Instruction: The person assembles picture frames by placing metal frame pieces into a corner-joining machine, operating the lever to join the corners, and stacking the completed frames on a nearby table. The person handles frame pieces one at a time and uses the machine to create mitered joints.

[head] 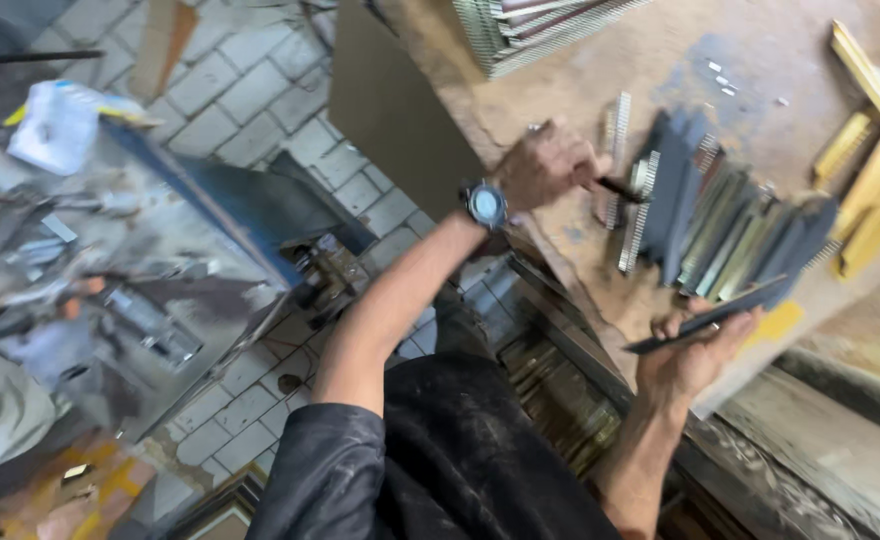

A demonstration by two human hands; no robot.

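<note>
**Handling dark strips at the fanned row**

Dark sleeve fabric [430, 470] fills the near foreground; both forearms rise from it toward the bench [760, 60]. All places below are given relative to the fanned row of flat dark strips [730, 230] lying on the bench top.

**Right hand.** The right hand [695, 355] sits just below the row, at the bench edge, palm up. Its grip is closed on one flat dark strip [710, 318], held nearly level between thumb and fingers and pointing along the underside of the row. This piece is apart from the row, not yet resting among the others.

**Left hand.** The left hand [550, 165], with a wristwatch [486, 204] on the wrist, lies to the left of the row. Its grip is closed around a slim dark tool or rod [620, 186] whose tip reaches toward the toothed metal strips [640, 210] touching the row's left side. Motion blur prevents telling what the tool is.

**Surroundings.** Yellow wooden lengths [875, 130] lie to the right of the row; a stack of light ribbed pieces [530, 30] stands above and left of it. A paved floor [250, 100] shows well to the left.

**Step in hand (judgement).** One strip appears to be under work or sorting while the tool is applied at the row's left end.

**Next move (judgement).** It calls for a steady level hold on the strip and precise tool-tip placement, avoiding disturbance of the loosely leaning row.
</note>
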